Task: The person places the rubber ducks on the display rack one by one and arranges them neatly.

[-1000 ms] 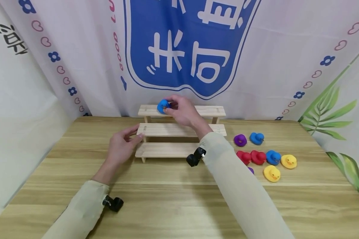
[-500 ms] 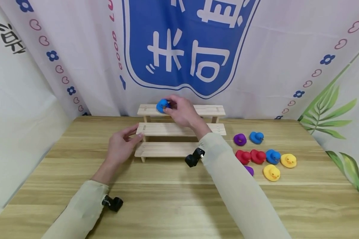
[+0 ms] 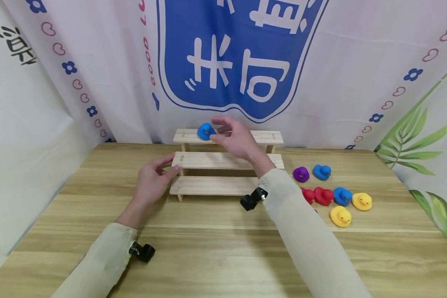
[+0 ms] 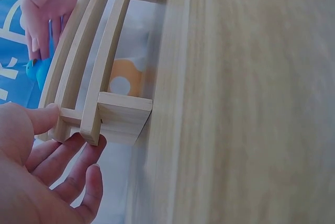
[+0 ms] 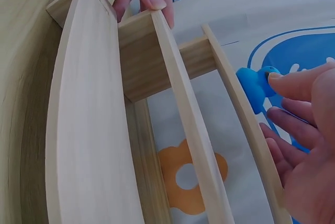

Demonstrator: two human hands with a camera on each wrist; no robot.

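A three-tier wooden rack stands near the back of the table. On its top tier, left of the middle, sits a blue rubber duck, its beak facing forward. My right hand is just to the duck's right with fingers loosened; in the right wrist view the thumb is right at the duck's head and the other fingers are spread. My left hand grips the rack's left end, thumb on one side and fingertips round the other.
Right of the rack lie more rubber ducks: a purple duck, blue ducks, red ducks and yellow ducks. My right sleeve partly covers some of them. A printed curtain hangs close behind the rack.
My right hand has loosened from the blue rubber duck and moved slightly right; the duck stays on the top tier. The left hand keeps its grip on the rack.
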